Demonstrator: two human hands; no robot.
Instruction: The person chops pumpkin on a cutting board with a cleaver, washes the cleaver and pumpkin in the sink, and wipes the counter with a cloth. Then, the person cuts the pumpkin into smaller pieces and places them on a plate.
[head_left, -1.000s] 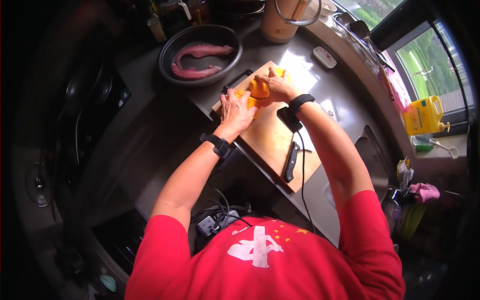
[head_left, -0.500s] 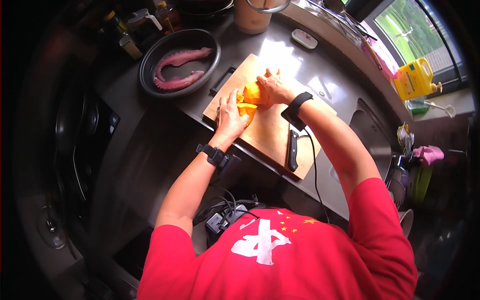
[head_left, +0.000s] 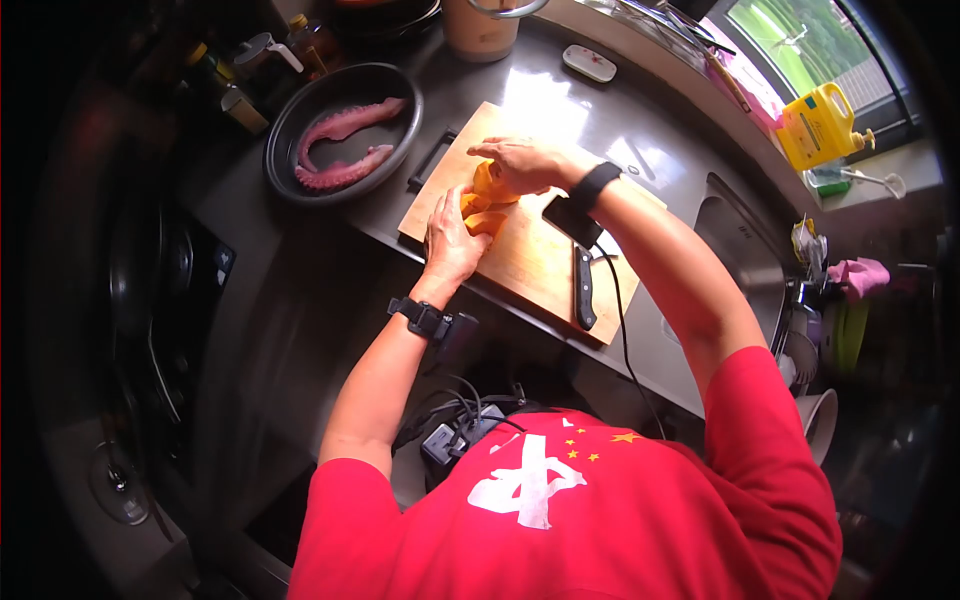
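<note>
Head view: my left hand (head_left: 452, 243) holds bright orange, curved chunks (head_left: 485, 222) on the rectangular wooden board (head_left: 530, 265); my right hand (head_left: 525, 166) touches another, grip unclear.

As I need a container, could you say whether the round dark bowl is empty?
Not empty: the bowl holds a curved pink tentacle, with bare bottom visible beside it.
</note>
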